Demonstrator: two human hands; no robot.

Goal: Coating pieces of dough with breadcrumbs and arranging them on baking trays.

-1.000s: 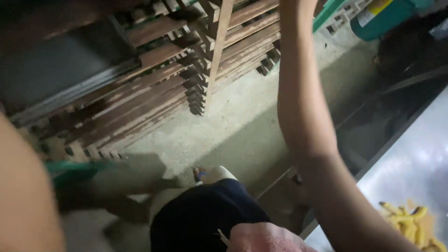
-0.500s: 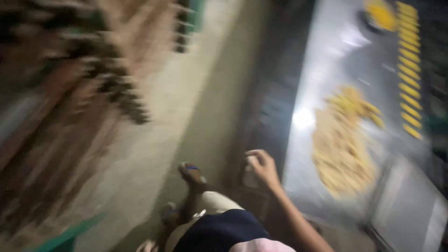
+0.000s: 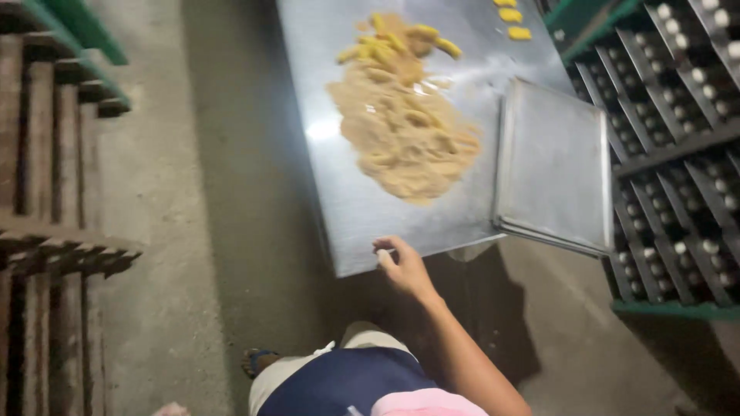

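My right hand (image 3: 401, 266) reaches forward to the near edge of a shiny metal table (image 3: 362, 223), fingers curled on that edge close to the near left corner. A heap of pale brown crumbs mixed with yellow stick-shaped pieces (image 3: 405, 123) lies on the table beyond the hand. A stack of flat metal trays (image 3: 551, 166) rests at the table's right side and overhangs its edge. My left hand is out of sight. My navy shorts and pink shirt fill the bottom of the view.
Stacked wooden slat racks (image 3: 46, 192) with a green frame stand on the left. A green-framed rack of dark shelves holding small round pieces (image 3: 678, 154) stands on the right. Concrete floor (image 3: 200, 231) runs between. My sandalled foot (image 3: 258, 360) is below.
The view has swung from the wooden racks to the metal table. My right arm came down from overhead and the hand is now at the table's near edge.
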